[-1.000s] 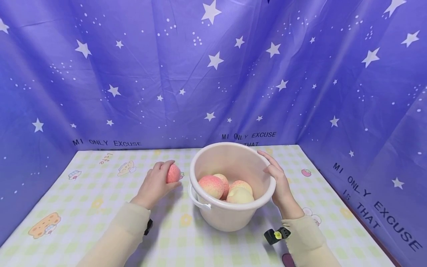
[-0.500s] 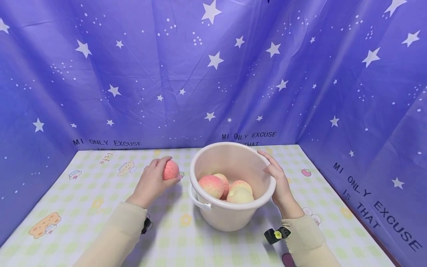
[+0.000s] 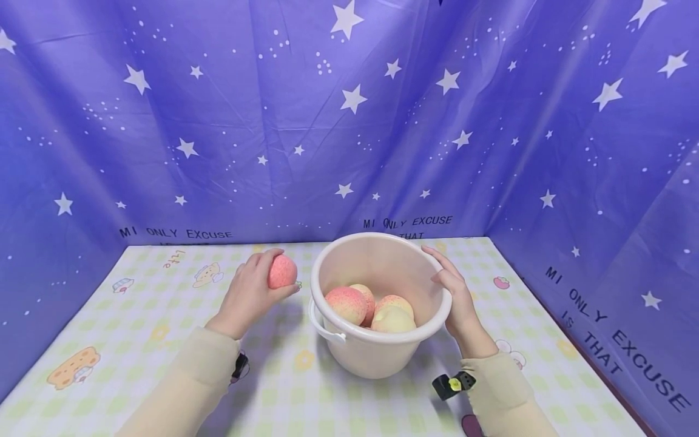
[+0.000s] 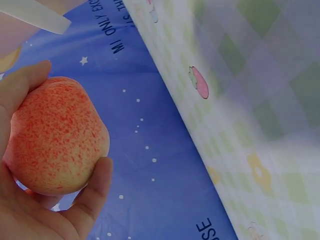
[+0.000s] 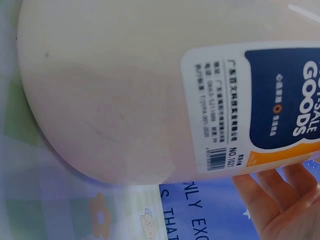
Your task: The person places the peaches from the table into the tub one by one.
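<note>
A red-and-yellow peach (image 3: 282, 271) is held in my left hand (image 3: 248, 294), left of the bucket and over the table. Seen from the left wrist, fingers and thumb curve around the peach (image 4: 60, 137). A pale pink plastic bucket (image 3: 371, 358) stands upright in the middle of the table. Several peaches (image 3: 346, 305) lie inside it, some red-speckled and one mostly pale yellow. My right hand (image 3: 461, 306) grips the bucket's right rim. From the right wrist, its fingers (image 5: 270, 192) touch the outer wall beside a printed label (image 5: 220, 115).
The bucket's white handle (image 3: 327, 331) hangs down at its left front. A green-and-white checked cloth (image 3: 284, 400) with cartoon prints covers the table (image 3: 136, 376). Blue curtains with stars (image 3: 229, 121) close off the back and both sides.
My left hand has raised the peach slightly, still left of the bucket. The right hand and the bucket have stayed in place.
</note>
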A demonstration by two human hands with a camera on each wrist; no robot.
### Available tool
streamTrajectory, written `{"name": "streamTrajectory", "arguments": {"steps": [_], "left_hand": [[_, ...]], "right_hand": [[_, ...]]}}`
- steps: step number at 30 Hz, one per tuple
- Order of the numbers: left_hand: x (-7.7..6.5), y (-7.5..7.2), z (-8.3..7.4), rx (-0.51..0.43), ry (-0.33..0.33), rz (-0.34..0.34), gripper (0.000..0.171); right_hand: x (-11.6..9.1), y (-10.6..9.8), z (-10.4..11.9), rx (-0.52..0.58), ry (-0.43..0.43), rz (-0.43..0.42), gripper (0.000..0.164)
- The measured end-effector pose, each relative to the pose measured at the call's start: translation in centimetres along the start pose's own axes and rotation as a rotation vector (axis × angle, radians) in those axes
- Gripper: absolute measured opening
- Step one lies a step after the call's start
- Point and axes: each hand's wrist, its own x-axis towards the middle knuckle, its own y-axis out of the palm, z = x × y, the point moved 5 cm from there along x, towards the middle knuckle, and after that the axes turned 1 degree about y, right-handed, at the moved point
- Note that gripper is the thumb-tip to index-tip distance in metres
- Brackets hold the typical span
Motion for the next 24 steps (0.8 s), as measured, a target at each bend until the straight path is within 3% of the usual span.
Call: {"name": "streamTrajectory", "arguments": {"steps": [24], "left_hand": [[0.4, -1.8, -1.9, -0.005, 0.063, -0.062, 0.071]], "right_hand": [[0.0, 0.0, 0.0, 0.008, -0.009, -0.003, 0.069]]}}
